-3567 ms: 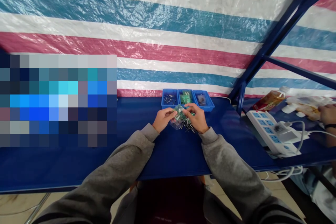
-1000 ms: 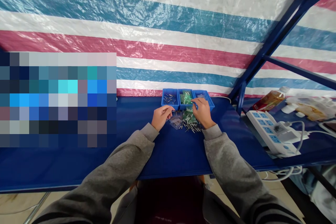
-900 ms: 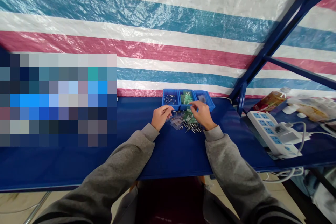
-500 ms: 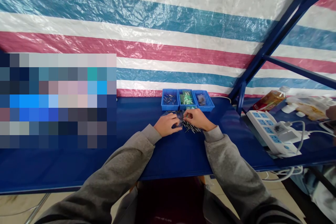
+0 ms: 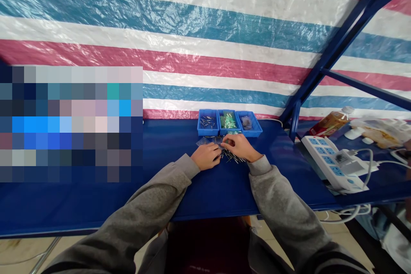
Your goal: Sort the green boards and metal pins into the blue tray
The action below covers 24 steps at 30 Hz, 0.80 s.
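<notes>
My left hand (image 5: 206, 156) is closed beside a pile of thin dark metal pins (image 5: 233, 157), its fingertips curled together at the pile's left edge. My right hand (image 5: 240, 147) pinches above the same pile, thumb and fingers pressed together. What either hand holds is too small to make out. A clear plastic bag (image 5: 202, 141) lies just beyond my left fingers. Behind the hands stand three blue bins: a left bin (image 5: 208, 132) with loose metal pins, a middle bin (image 5: 229, 130) with green pieces, and a right bin (image 5: 256, 129) with a small bag inside.
All this sits on a blue table (image 5: 167, 145). At right are a white power strip (image 5: 327, 158) with plugged-in chargers, a bottle (image 5: 330, 122) and plastic bags (image 5: 382, 130). A blue metal frame (image 5: 308, 81) rises there. Blurred blocks cover the left side.
My left hand has drawn its fingers closed and shifted slightly right and down. My right hand has moved slightly left, still pinching.
</notes>
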Each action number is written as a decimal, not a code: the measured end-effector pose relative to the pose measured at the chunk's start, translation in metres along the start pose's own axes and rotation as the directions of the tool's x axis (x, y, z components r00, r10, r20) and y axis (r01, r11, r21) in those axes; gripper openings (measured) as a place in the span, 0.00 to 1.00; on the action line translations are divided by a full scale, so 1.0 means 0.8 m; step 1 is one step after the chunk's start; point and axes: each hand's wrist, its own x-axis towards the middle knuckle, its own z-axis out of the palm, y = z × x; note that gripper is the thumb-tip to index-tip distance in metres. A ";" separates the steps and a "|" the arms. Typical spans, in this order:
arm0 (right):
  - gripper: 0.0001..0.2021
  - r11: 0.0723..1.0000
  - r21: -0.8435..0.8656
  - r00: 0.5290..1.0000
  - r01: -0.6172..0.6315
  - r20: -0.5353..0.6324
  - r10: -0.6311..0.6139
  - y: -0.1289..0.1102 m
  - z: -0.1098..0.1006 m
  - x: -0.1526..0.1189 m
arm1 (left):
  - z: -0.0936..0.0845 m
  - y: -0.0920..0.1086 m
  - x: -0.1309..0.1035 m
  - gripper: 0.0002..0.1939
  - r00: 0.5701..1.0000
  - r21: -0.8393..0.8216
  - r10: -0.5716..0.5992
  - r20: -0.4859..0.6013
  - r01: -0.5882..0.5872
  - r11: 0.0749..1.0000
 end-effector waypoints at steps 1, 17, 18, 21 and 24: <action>0.08 1.000 0.000 1.000 0.003 -0.006 -0.003 0.000 0.000 0.000 | -0.001 -0.001 0.000 0.09 1.000 -0.003 -0.003 -0.009 0.003 1.000; 0.10 0.997 0.017 0.985 0.071 -0.160 -0.067 -0.002 0.003 0.001 | -0.019 -0.017 0.001 0.14 0.861 -0.554 -0.409 -0.302 0.191 0.810; 0.10 0.997 0.026 0.983 0.073 -0.170 -0.068 -0.003 0.002 0.001 | -0.019 -0.017 0.001 0.14 0.847 -0.580 -0.435 -0.305 0.197 0.790; 0.10 0.995 0.057 0.974 0.082 -0.215 -0.068 -0.008 0.001 0.000 | -0.018 -0.018 0.002 0.14 0.813 -0.657 -0.501 -0.296 0.208 0.725; 0.11 0.992 0.094 0.963 0.082 -0.263 -0.055 -0.014 0.001 0.000 | -0.017 -0.019 0.003 0.15 0.794 -0.712 -0.545 -0.270 0.216 0.668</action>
